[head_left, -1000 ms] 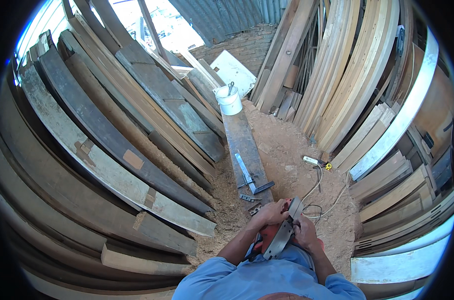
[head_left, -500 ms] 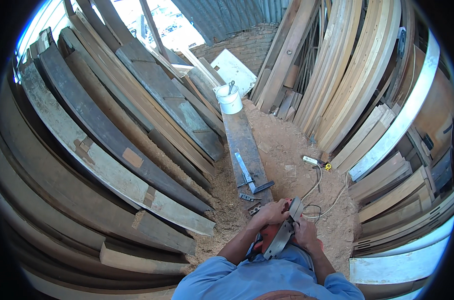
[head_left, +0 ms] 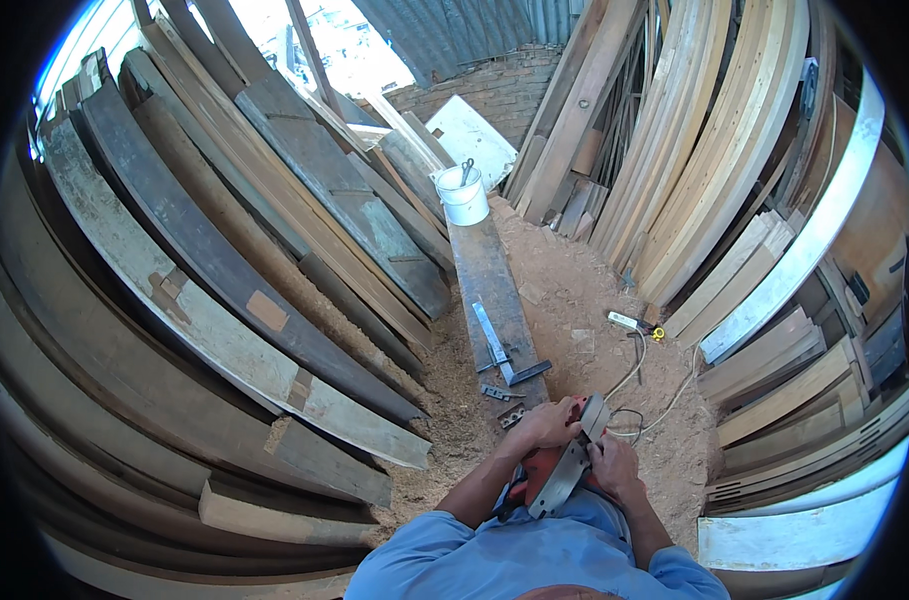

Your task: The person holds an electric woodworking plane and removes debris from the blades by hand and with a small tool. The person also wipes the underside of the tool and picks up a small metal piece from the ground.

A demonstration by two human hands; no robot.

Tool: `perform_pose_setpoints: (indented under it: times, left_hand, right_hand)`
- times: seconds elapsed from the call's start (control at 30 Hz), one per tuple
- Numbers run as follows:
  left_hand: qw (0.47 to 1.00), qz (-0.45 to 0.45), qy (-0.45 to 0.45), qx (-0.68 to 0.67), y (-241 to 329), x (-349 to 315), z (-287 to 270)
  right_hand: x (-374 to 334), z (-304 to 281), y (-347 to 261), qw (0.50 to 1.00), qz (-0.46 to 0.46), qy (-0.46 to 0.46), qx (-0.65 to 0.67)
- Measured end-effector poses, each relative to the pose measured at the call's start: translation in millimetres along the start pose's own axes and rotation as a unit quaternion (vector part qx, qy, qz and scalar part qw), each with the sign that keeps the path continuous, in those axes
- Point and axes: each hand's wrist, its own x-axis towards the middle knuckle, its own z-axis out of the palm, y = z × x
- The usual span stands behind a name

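Observation:
Close to my body is a red electric planer (head_left: 559,482), tilted so that its long grey metal sole shows. My left hand (head_left: 548,424) is closed round its far left part. At the planer's right side, my right hand (head_left: 612,463) has its fingers bent against the edge of the sole; what its fingertips touch is too small to make out. Just beyond the hands, a narrow dark bench plank (head_left: 486,270) runs away from me. On it lie a metal square (head_left: 496,345) with a dark stock and a small metal piece (head_left: 495,392).
A white bucket (head_left: 463,203) with a scissor-like tool in it stands at the plank's far end. Stacked boards (head_left: 264,310) line the left, and upright planks (head_left: 664,150) the right. A white power strip (head_left: 624,320), a yellow tape measure (head_left: 657,333) and a cable (head_left: 634,370) lie on the sawdust-covered floor.
The view has shifted very slightly. Both hands stay on the planer in nearly the same place, and nothing has been let go.

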Motion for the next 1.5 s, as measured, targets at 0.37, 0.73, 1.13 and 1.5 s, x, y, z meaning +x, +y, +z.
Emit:
perform_pose_setpoints:
  times: [0.37,0.73,1.13,1.5]
  left_hand:
    - [1.000,0.009,-0.005,-0.002,-5,6,4]
    - [1.000,0.013,0.000,-0.008,-5,4,3]
    - [1.000,0.008,-0.005,-0.012,0,1,-2]
    - [1.000,0.017,-0.005,-0.008,-1,1,0]
  right_hand:
    - [3,3,8,0.998,-0.049,0.028,0.032]
    - [1,-1,5,0.991,-0.105,0.055,0.056]
    - [-2,-10,-6,0.999,-0.033,0.012,0.032]
    - [2,-10,-3,0.998,0.000,-0.054,-0.031]
